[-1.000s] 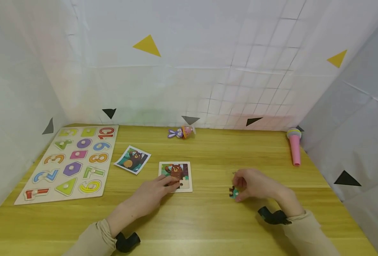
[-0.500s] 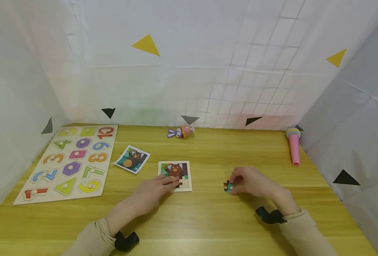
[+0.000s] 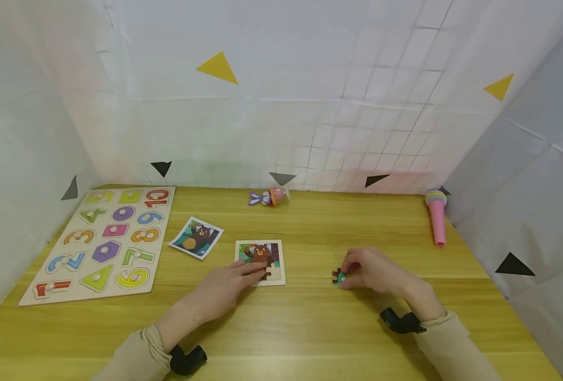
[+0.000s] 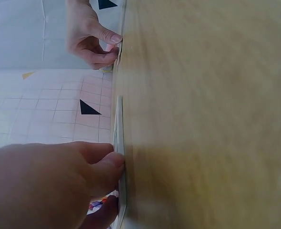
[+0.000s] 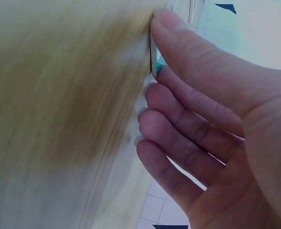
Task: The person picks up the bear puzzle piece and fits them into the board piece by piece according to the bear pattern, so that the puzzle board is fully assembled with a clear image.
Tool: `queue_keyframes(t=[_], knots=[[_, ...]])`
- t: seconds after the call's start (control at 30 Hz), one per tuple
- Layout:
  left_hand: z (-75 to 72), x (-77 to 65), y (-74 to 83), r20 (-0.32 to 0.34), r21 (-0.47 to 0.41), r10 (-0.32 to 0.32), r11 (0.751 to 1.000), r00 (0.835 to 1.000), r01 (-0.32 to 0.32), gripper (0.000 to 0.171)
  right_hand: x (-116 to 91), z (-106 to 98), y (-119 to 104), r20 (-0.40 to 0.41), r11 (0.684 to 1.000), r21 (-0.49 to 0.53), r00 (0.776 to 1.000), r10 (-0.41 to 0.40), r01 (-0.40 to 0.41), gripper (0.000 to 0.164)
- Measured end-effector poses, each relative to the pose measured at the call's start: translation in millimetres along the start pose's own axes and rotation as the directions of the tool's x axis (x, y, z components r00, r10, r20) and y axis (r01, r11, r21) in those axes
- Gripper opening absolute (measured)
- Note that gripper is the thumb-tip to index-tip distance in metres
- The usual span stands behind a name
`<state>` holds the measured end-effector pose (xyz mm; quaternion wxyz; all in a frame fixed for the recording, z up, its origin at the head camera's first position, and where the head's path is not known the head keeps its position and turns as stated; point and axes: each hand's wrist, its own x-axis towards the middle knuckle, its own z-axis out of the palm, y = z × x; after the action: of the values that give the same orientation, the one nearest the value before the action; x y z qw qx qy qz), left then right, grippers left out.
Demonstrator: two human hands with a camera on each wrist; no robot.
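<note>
A small square bear puzzle (image 3: 275, 258) with a pale frame lies on the table, bare wood showing at its lower right. My left hand (image 3: 226, 286) rests on its lower left part and hides that corner. In the left wrist view, the thumb (image 4: 109, 167) touches the frame's near edge. To the right, my right hand (image 3: 372, 270) pinches a brown and teal jigsaw piece (image 3: 336, 278) between thumb and fingers. The right wrist view shows the piece edge-on beneath the thumb (image 5: 171, 28), low over the wood, the other fingers loosely bent.
A bear picture card (image 3: 197, 238) lies left of the puzzle. Farther left is a number peg board (image 3: 163, 254). At the back lies a purple bunny toy (image 3: 268, 197), and a pink toy microphone (image 3: 437, 219) at the right. White sheets (image 3: 262, 127) enclose the table.
My right hand has shifted slightly left and away from me with the jigsaw piece, then nearly stopped. My left hand stays on the puzzle.
</note>
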<state>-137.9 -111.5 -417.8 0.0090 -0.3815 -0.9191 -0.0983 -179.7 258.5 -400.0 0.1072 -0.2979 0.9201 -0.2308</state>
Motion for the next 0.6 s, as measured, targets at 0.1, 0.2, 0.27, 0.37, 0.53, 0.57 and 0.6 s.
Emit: queue_keyframes(t=[0.1, 0.2, 0.27, 0.37, 0.53, 0.57, 0.6], knots=[[-0.2, -0.1, -0.1, 0.001, 0.009, -0.001, 1.0, 1.0, 0.001, 0.044, 0.4, 0.6, -0.2, -0.004, 1.0, -0.006, 1.0, -0.007, 0.007, 0.019], [-0.5, -0.3, 0.1, 0.002, 0.026, 0.0, 1.0, 1.0, 0.0, 0.044, 0.8, 1.4, -0.5, -0.01, 1.0, -0.007, 1.0, -0.028, 0.028, 0.018], [-0.7, -0.9, 0.4, -0.001, 0.041, 0.002, 0.999, 1.0, -0.002, 0.044, 1.4, 2.1, -0.8, -0.012, 0.999, -0.002, 0.999, -0.046, 0.046, 0.018], [-0.6, -1.7, 0.7, -0.007, 0.048, 0.003, 0.999, 1.0, -0.003, 0.043, 2.6, 3.5, -1.1, -0.015, 0.998, 0.003, 0.997, -0.07, 0.07, 0.018], [-0.3, -1.8, 0.6, -0.001, 0.026, -0.01, 1.0, 1.0, 0.01, 0.045, 4.7, 6.1, -1.1, -0.039, 0.995, -0.003, 0.994, -0.104, 0.104, 0.017], [-0.4, -1.5, 0.5, 0.007, 0.019, -0.016, 1.0, 1.0, 0.016, 0.046, 5.1, 6.6, -1.0, -0.046, 0.994, -0.007, 0.993, -0.113, 0.113, 0.016], [-0.4, -1.2, 0.4, 0.012, 0.012, -0.02, 1.0, 1.0, 0.02, 0.046, 5.5, 7.1, -1.0, -0.051, 0.993, -0.008, 0.991, -0.12, 0.12, 0.015]])
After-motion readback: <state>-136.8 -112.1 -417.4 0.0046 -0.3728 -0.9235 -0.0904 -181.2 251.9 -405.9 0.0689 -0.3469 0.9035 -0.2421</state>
